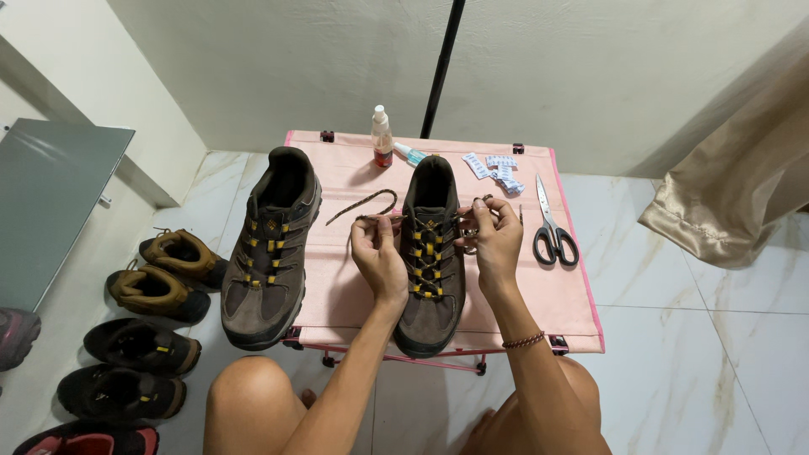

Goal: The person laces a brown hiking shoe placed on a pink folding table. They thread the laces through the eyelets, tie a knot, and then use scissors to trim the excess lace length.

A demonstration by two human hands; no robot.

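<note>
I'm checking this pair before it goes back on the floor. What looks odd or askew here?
The shoe between both hands has its lace loose, one end trailing across the pink table. The other shoe overhangs the table's front edge.

shoes on table [270, 244] 2; floor shoes [160, 291] 6; scissors [552, 232] 1; bottles [382, 135] 2

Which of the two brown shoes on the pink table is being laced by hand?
The right-hand shoe: both hands hold its lace ends; the left-hand shoe lies untouched.
</note>
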